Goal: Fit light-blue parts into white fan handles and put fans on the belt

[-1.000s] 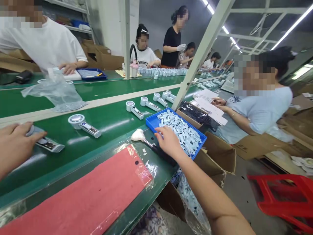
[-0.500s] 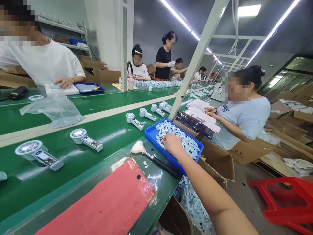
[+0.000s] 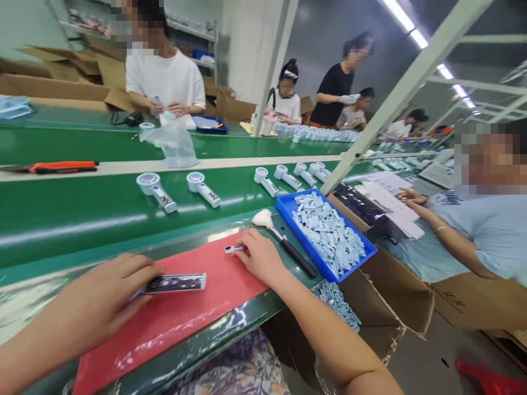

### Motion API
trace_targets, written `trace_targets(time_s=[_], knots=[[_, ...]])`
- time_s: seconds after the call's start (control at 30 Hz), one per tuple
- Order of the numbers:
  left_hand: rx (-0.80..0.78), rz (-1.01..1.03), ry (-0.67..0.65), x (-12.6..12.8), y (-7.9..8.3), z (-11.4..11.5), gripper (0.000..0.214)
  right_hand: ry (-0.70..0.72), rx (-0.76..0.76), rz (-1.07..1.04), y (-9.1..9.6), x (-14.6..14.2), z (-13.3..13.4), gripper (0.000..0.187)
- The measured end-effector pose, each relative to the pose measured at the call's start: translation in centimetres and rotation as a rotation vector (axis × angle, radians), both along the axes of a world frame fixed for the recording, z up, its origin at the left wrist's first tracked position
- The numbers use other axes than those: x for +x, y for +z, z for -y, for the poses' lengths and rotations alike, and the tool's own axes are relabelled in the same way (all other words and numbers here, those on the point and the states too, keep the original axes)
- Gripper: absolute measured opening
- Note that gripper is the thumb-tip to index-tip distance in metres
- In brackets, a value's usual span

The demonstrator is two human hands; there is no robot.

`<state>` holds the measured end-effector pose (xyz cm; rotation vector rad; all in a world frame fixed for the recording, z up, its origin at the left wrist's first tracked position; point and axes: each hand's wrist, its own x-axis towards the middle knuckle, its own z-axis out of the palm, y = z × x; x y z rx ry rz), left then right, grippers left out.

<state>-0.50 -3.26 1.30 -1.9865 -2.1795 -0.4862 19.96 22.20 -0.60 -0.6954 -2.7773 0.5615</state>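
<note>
My left hand point(image 3: 109, 291) grips a black-and-silver device handle point(image 3: 175, 283) just above the red mat point(image 3: 164, 329). My right hand point(image 3: 260, 258) rests at the mat's far edge, pinching a small pale blue-white plastic part point(image 3: 234, 249) between its fingers. Beyond that hand lies a white-tufted brush with a black handle point(image 3: 288, 244). A blue tray point(image 3: 300, 242) heaped with similar pale parts stands to its right. Several round-headed handheld devices point(image 3: 263, 182) stand in a row on the green conveyor belt point(image 3: 74, 219).
A co-worker's hands point(image 3: 411, 200) work at paper sheets point(image 3: 389, 203) right of the tray, above an open cardboard box point(image 3: 395, 296). An orange-handled tool point(image 3: 61, 167) lies on the belt's far side. A clear plastic bag point(image 3: 173, 145) lies farther back. A red stool point(image 3: 481, 378) stands at lower right.
The view has swung left. My left hand has carried the device handle from the belt to above the mat. My right hand has left the tray, taking a small part.
</note>
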Motion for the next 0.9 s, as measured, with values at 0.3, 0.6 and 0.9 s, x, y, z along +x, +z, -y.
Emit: trace_targets(time_s=[0.3, 0.6, 0.9], knots=[[-0.034, 0.058, -0.076, 2.1, -2.3, -1.2, 0.028, 0.118, -0.069, -0.111, -2.4, 1.5, 0.1, 0.033], [-0.081, 0.251, -0.032, 3.0, -1.0, -1.0, 0.025, 0.344, -0.066, -0.256, -0.4, -0.1, 5.7, 0.006], [0.028, 0.376, -0.063, 3.6, -1.4, -0.9, 0.024, 0.401, -0.090, -0.182, -0.3, -1.3, 7.9, 0.006]])
